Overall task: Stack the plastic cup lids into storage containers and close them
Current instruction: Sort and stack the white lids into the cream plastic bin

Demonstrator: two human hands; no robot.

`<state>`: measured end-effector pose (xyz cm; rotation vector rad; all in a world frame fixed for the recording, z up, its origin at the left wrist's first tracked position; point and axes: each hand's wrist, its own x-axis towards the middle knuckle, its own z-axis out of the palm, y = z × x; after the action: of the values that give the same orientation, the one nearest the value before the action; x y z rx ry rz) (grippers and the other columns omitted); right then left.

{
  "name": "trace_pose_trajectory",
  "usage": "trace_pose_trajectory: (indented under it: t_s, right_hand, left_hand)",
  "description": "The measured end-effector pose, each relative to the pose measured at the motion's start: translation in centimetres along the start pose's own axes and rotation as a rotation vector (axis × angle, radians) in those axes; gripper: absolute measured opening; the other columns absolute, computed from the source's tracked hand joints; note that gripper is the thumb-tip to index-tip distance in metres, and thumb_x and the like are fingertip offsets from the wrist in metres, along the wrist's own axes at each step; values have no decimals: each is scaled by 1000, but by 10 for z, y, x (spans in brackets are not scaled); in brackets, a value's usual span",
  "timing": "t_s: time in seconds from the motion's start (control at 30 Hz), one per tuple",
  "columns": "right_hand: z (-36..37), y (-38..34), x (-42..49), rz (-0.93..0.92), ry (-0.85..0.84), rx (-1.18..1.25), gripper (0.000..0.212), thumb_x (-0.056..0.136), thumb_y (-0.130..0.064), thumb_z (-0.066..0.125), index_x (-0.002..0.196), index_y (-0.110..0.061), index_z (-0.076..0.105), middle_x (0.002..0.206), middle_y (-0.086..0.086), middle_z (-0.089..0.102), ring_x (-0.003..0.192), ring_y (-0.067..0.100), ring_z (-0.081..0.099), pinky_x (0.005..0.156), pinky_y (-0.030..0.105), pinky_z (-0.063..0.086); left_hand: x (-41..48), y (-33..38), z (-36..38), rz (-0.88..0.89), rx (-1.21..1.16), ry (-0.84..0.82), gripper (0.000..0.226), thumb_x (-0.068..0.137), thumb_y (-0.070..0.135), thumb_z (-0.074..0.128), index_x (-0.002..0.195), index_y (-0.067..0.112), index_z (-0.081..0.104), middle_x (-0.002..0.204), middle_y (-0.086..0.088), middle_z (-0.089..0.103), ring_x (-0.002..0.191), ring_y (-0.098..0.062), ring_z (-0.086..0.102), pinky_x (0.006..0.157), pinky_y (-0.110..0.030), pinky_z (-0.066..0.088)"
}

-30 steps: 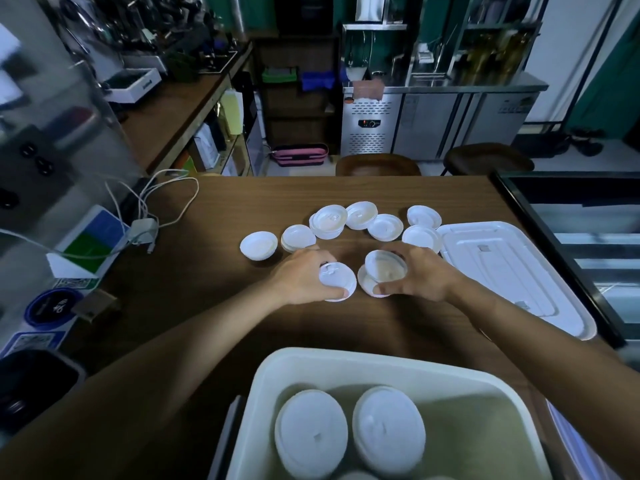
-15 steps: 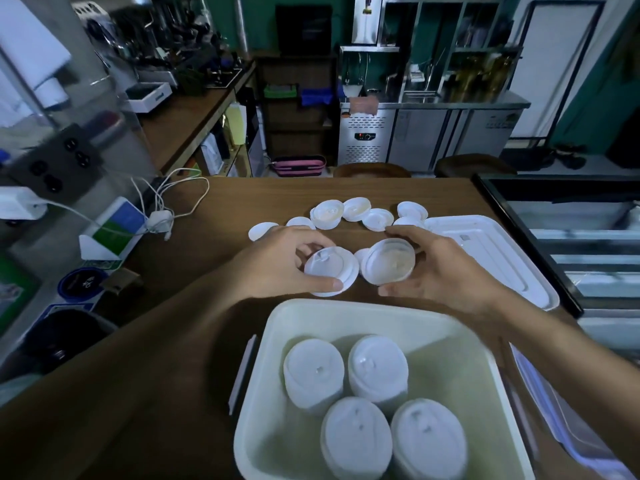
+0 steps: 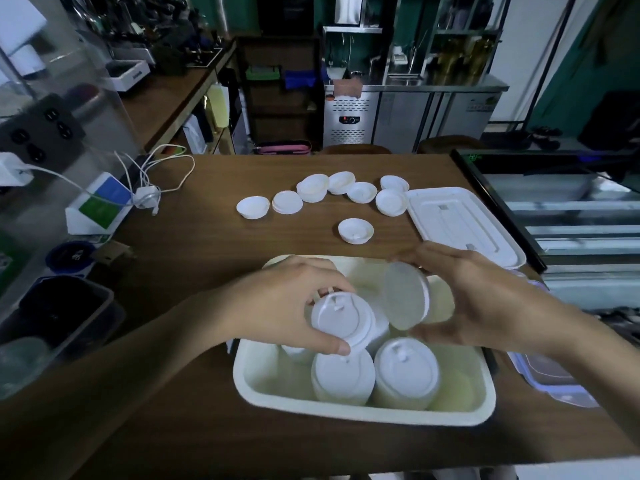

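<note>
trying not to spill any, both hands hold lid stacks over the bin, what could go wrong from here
The right hand holds its lid stack tilted on edge; a loose grip could let lids slide apart. The left hand holds a second stack over the standing stacks in the container; set down off-centre, it may topple them.

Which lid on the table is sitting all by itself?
The single lid closest to the white bin. It lies apart from the rest, while the other loose lids crowd together in a curved row farther back.
</note>
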<state>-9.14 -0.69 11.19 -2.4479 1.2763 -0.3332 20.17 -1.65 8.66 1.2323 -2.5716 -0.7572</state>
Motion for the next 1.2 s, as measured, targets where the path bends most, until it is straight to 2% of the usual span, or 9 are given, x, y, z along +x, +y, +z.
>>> trace_pose_trajectory:
  t_s: [0.07,0.17,0.37,0.47,0.6,0.77,0.87,1.07,1.2]
  right_hand:
    - [3,-1,-6,21,-70,-132,89,71,-45,90,145,-47,41,132,-33,40,117,-5,49,85,13,41]
    - [4,-9,-13,83,-203,-327,96,78,-48,81,156,-49,24,141,-26,24,128,2,42,87,15,35]
    - [15,-17,-18,114,-388,-368,101,81,-48,79,159,-49,14,140,-25,23,130,7,47,97,23,45]
    - [20,-16,-18,142,-409,-257,101,73,-53,86,150,-53,21,131,-30,33,125,2,46,98,22,44]
    - [25,-14,-20,147,-400,-143,72,68,-58,87,121,-53,39,120,-30,40,112,-1,50,92,28,51]
    - [26,-10,-24,94,-396,-95,69,73,-61,83,131,-53,46,124,-30,37,116,-7,44,96,28,45]
    - [28,-10,-24,98,-391,-97,71,73,-61,83,133,-55,45,123,-31,38,114,-4,47,92,23,47]
    - [39,-18,-20,64,-407,-253,76,75,-61,81,138,-46,42,121,-23,37,114,9,52,94,29,49]
    - [40,-17,-17,48,-403,-268,77,75,-62,80,139,-47,40,118,-22,36,107,6,48,91,26,46]
  left_hand:
    - [-1,2,8,3,12,-30,65,71,68,84,129,45,64,118,27,60,114,3,56,93,-30,54]
    - [-2,4,15,2,31,-63,66,72,70,82,129,47,62,118,28,58,113,4,54,93,-30,53]
    - [-4,9,21,15,105,-110,65,75,66,82,133,43,62,117,27,57,107,8,49,86,-12,40]
    - [-3,11,26,31,110,-134,65,77,63,83,134,41,62,120,26,57,109,7,47,85,-7,39]
    - [-6,12,32,53,98,-155,60,76,57,86,128,39,64,123,24,55,113,2,48,94,-22,46]
    - [-8,11,30,50,81,-178,71,78,63,83,140,40,59,131,29,52,115,9,46,94,-10,43]
    - [-4,10,30,58,58,-196,59,78,59,85,131,39,67,122,24,59,111,2,53,92,-24,51]
    - [1,13,36,87,189,-280,48,85,56,77,127,36,69,119,16,58,112,-6,53,94,-33,50]
    - [4,15,36,101,249,-305,44,86,55,75,124,34,69,116,12,58,111,-11,55,92,-37,50]
